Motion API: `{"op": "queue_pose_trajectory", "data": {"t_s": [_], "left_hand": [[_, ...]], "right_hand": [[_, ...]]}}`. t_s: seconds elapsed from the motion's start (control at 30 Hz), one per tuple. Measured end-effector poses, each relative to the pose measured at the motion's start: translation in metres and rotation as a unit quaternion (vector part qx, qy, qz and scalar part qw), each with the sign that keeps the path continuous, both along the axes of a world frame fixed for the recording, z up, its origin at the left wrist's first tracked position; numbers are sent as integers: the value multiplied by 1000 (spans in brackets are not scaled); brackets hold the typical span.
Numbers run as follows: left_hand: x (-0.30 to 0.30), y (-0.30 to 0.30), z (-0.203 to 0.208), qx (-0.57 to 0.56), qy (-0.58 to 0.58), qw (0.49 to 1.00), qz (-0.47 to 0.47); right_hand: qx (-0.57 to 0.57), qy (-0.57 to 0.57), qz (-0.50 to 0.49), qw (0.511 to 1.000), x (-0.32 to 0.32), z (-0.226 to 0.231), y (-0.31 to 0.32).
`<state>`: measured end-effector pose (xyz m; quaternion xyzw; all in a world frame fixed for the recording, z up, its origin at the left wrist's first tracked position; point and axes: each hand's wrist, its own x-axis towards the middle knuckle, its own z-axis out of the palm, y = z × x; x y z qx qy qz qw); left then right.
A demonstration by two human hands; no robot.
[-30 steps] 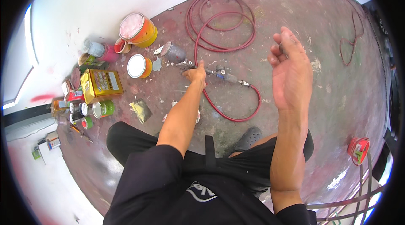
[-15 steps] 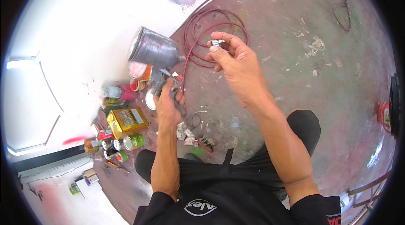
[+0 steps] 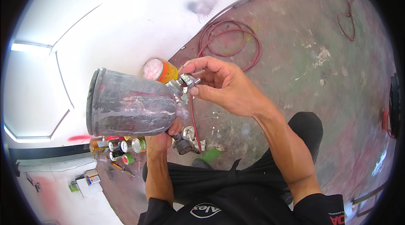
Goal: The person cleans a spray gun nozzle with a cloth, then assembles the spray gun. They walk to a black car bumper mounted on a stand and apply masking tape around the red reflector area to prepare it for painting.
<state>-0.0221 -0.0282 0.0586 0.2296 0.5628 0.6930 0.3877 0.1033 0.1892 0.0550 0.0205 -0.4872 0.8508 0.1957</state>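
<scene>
A white wall (image 3: 126,35) fills the far left, and a paint-stained floor (image 3: 295,47) spreads across the middle and right. On the floor at the far side, a red hose (image 3: 260,56) lies in loops, one length running nearer and passing just right of the spray gun (image 3: 176,92). The gun's big grey cup (image 3: 133,104) is tipped on its side, its wide end to the left and its narrow end toward the right hand. That right hand (image 3: 221,83) is on the far right side of the gun, thumb and fingers narrowed in a pinch. The left hand (image 3: 162,142), partly covered by the cup, holds the gun from its near side. Beyond the cup stands an orange and yellow bucket (image 3: 169,72); a green can (image 3: 139,145) shows to the near left. Smallest is the silver metal piece (image 3: 188,80) in the right hand's pinch, at the gun's front; whether the two touch is hard to tell.
</scene>
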Motion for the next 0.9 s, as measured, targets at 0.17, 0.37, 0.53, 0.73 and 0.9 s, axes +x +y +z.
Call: {"op": "queue_pose_trajectory", "data": {"t_s": [0.17, 0.37, 0.53, 0.73, 0.9], "left_hand": [[-5, -6, -4, 6, 20, 999, -34], [-3, -10, -14, 4, -30, 999, -12], [0, -14, -13, 2, -74, 997, -20], [13, -9, -9, -52, -26, 998, -10], [24, -14, -30, -27, -29, 999, 11]], "right_hand": [[30, 60, -39, 997, -4, -3, -12], [118, 81, -72, 987, -1, -4, -14], [158, 64, -76, 982, 5, 2, -12], [179, -102, 7, 978, 16, 4, -2], [194, -256, 56, 945, 11, 11, 2]]}}
